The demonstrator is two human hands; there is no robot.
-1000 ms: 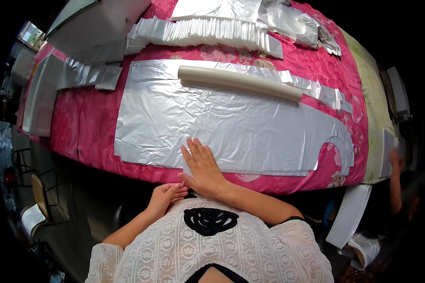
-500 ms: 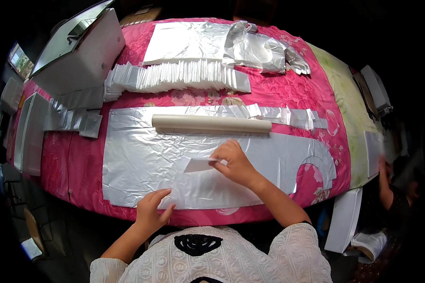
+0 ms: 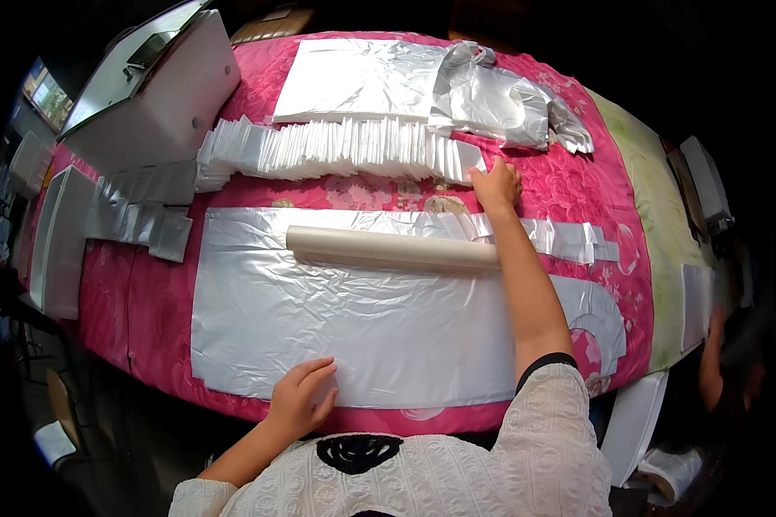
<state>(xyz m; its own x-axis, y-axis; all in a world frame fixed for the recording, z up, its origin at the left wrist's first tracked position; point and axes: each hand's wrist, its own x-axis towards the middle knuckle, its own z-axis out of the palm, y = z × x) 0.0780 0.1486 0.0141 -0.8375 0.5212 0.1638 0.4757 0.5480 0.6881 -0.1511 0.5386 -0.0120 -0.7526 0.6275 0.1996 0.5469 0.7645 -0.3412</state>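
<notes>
Pink cloth (image 3: 569, 194) bore a silver sheet (image 3: 388, 336), near, and a row of white packets (image 3: 345, 148), far. The right hand (image 3: 497, 185), half-curled, touched the row's right end, grip unclear; the left hand (image 3: 300, 399), half-open, empty, was at the sheet's near edge.

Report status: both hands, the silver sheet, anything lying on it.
Right hand at right end of folded white row. Left hand open at near edge of silver sheet. Sheet spread on pink cloth. Beige tube lying along its far side.
</notes>
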